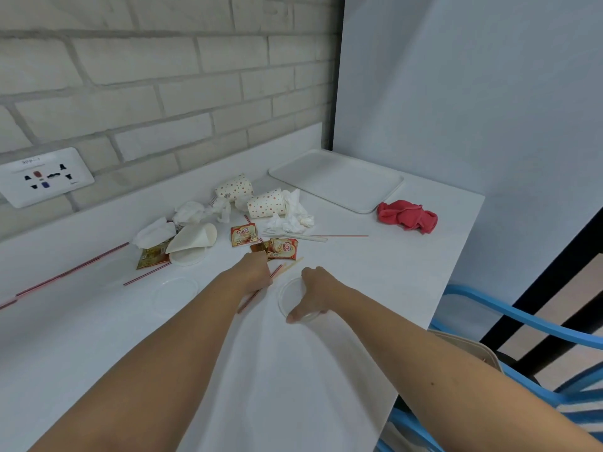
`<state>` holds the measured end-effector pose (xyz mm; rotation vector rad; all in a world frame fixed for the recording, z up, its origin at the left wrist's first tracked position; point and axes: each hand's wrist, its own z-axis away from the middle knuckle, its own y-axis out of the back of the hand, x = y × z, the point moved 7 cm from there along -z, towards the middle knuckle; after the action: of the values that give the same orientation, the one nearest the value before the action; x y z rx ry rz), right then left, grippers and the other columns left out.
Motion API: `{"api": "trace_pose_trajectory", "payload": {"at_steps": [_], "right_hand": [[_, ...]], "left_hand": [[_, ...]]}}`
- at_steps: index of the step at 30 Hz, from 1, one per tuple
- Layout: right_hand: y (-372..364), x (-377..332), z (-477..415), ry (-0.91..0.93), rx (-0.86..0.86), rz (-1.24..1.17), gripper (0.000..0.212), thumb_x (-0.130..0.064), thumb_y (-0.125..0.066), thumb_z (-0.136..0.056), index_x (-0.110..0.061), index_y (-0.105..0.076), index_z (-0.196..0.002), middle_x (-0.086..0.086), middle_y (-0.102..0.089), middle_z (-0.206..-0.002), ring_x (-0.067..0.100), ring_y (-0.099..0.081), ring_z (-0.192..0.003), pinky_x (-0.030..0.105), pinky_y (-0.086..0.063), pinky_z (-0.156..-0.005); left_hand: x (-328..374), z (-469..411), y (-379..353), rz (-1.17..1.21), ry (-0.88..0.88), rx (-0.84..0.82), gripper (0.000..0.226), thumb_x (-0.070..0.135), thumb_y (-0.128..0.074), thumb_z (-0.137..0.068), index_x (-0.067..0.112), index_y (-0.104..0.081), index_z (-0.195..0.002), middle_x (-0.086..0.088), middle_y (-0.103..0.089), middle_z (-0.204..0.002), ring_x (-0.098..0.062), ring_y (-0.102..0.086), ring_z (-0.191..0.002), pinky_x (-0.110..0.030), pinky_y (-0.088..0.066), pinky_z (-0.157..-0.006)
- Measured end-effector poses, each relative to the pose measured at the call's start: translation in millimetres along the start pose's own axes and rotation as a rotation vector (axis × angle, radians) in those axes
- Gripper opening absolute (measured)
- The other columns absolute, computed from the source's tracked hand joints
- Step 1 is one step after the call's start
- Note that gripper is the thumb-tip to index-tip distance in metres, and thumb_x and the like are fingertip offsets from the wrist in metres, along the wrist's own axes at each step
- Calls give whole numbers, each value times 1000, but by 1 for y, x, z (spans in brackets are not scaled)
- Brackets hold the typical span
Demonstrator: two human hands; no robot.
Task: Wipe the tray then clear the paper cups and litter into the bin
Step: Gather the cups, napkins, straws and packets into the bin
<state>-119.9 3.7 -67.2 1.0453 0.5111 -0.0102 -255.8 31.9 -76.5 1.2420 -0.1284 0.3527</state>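
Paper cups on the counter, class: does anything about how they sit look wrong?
Yes. Both dotted paper cups lie tipped on their sides by the wall among crumpled napkins, not standing. No spilled liquid shows.

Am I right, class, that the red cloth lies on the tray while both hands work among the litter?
Not quite. The head view shows the red cloth on the table beside the tray, not on it. The left hand and right hand do work among the litter.

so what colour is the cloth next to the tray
Pinkish red, seen in the head view: the cloth lies crumpled beside the white tray.
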Motion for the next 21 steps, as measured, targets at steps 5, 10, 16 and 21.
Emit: {"api": "trace_pose_trajectory", "payload": {"at_steps": [5, 10, 16, 21], "right_hand": [[3, 17, 10, -10, -6, -168, 76, -26, -82, -69, -8, -37, -128, 5, -42, -112, 20, -47, -93, 22, -48, -53], [5, 32, 19, -15, 10, -245, 70, -21, -80, -72, -7, -38, -126, 5, -40, -107, 23, -51, -89, 26, -52, -57], [20, 54, 33, 28, 2, -340, 33, -14, -56, -91, -4, -46, -120, 6, -41, -105, 19, -52, -60, 27, -47, -54], [56, 88, 48, 72, 47, -396, 8, -16, -53, -92, -13, -53, -85, -1, -45, -79, 12, -43, -63, 21, -39, -53]], "left_hand": [[6, 10, -10, -49, 29, -73, 28, 12, -44, -93, -4, -55, -113, -18, -57, -105, -15, -44, -73, -21, -28, -50], [22, 24, -14, -116, -9, 5, 20, 8, -40, -95, 1, -55, -107, -8, -56, -96, -14, -44, -75, -20, -29, -54], [36, 37, -23, -76, 8, 64, 24, 4, -36, -96, -3, -46, -117, -13, -52, -105, -18, -49, -81, -22, -34, -63], [73, 38, -25, 52, 0, 152, 24, 6, -33, -98, -4, -46, -116, -19, -45, -117, -19, -45, -75, -26, -34, -68]]}}
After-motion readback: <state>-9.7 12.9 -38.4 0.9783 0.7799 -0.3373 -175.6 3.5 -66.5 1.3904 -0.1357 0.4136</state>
